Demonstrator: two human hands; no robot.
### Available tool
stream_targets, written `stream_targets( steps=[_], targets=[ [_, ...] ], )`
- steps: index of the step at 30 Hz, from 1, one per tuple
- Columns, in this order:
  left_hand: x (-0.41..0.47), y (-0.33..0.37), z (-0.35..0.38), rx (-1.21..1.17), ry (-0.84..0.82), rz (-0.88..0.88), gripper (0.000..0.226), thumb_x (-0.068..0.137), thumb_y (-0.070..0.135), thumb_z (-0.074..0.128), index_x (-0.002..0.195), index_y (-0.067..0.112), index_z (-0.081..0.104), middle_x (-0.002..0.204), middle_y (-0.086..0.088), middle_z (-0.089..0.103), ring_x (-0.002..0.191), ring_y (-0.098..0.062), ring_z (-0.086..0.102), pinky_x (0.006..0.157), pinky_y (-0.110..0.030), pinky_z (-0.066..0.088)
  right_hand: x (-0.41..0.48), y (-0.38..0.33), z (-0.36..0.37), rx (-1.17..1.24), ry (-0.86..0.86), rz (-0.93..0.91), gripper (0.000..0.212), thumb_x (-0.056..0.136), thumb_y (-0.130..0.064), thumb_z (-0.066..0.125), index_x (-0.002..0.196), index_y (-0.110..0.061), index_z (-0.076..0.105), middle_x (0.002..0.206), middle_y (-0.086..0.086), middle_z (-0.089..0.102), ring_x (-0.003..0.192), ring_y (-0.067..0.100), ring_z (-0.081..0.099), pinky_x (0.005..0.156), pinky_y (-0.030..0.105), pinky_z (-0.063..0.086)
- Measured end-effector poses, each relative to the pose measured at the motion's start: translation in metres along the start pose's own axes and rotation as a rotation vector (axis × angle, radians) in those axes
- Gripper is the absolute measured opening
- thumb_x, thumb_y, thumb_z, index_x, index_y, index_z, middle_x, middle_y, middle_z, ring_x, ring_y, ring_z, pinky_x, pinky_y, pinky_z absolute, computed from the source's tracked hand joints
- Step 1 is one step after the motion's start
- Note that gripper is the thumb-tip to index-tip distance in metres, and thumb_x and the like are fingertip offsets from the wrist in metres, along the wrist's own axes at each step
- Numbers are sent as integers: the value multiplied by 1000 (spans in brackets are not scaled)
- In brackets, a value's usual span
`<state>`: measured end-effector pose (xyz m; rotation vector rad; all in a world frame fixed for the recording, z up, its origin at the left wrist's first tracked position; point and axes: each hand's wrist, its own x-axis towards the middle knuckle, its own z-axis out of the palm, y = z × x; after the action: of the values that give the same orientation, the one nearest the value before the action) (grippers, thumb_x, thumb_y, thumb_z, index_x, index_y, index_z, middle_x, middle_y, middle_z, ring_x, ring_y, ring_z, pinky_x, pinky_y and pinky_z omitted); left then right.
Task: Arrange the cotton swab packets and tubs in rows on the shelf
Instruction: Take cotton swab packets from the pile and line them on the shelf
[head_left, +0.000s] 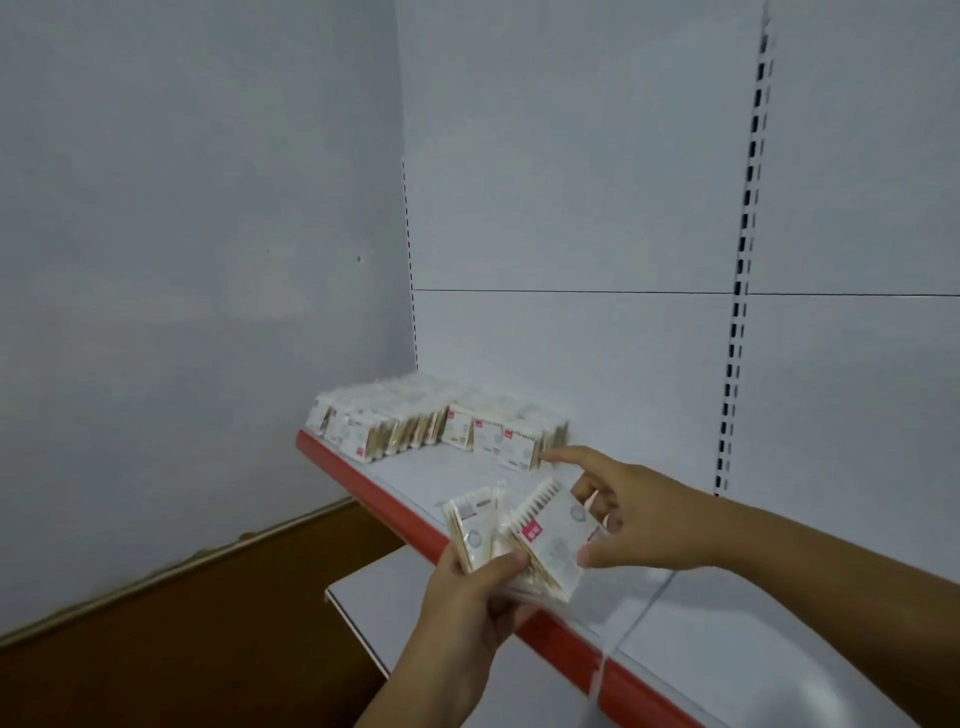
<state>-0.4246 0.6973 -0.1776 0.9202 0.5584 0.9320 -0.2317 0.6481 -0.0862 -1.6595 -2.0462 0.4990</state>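
Note:
My left hand grips a fanned bunch of cotton swab packets just above the red front edge of the white shelf. My right hand pinches the rightmost packet of the bunch between thumb and curled fingers, with its index finger stretched toward the shelf rows. Several packets stand upright in two rows at the shelf's far left corner. No tubs show in view.
A lower white shelf juts out beneath the red edge. The back panel carries a slotted upright. A grey wall stands to the left, with brown floor below it. Bare shelf surface stretches to the right of the rows.

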Motion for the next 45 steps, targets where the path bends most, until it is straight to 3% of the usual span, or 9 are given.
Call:
stream_targets(
  steps=[6,10,14,18,25,29,34,41,45],
  targets=[
    [80,44,-51,41,48,-42,61,58,4,77,116,16,61,101,-15,73,85,-32,72,54,-32,56,100,24,9,134,-42,-34,65,64,-24,86,113,-52,54,109,-18,62,79,2,66,64,16,50],
    [122,88,-104,21,84,72,59,63,6,75,118,14,59,104,-19,71,79,-29,71,51,-30,56,169,48,22,420,301,38,56,65,-6,85,106,-35,61,102,-6,68,83,17,71,70,33,59],
    [162,103,-140,-82,27,51,52,68,6,69,120,14,60,101,-17,73,77,-26,72,51,-29,56,233,64,53,-15,427,182,60,71,-27,81,121,-41,51,106,-11,69,84,-1,64,75,19,52],
    [200,115,-156,-103,-101,47,67,64,4,71,127,16,55,109,-18,70,85,-30,72,59,-34,58,299,77,86,-389,468,254,63,75,-41,74,130,-38,43,113,-8,66,97,14,62,79,30,52],
    [258,140,-189,-62,-402,-98,60,58,2,72,116,12,61,104,-25,69,81,-36,70,57,-40,58,365,66,93,-908,633,242,29,68,-33,77,90,-14,71,111,9,63,95,26,58,75,35,47],
    [288,136,-181,-60,-417,-159,56,58,2,74,112,8,61,98,-22,71,76,-32,71,51,-37,57,343,47,79,-808,734,222,35,67,-20,84,98,-10,72,100,10,69,83,26,63,69,34,50],
    [305,118,-156,-43,-390,-207,52,55,3,78,105,8,64,92,-18,73,72,-29,71,52,-33,55,296,15,65,-16,792,347,17,93,-39,48,95,-33,63,84,-16,67,74,5,62,64,15,47],
    [317,108,-135,34,-586,-390,40,74,20,74,113,18,65,105,-16,72,85,-30,71,59,-34,55,263,15,57,-161,562,542,53,73,-26,80,116,-42,54,104,-16,61,88,2,60,74,24,54],
    [326,103,-131,115,-374,-362,29,87,-5,54,110,12,56,100,-17,71,82,-33,70,56,-37,56,234,24,51,-83,478,560,31,74,-22,78,93,-39,61,94,-14,66,79,3,62,66,20,52]
  ],
)
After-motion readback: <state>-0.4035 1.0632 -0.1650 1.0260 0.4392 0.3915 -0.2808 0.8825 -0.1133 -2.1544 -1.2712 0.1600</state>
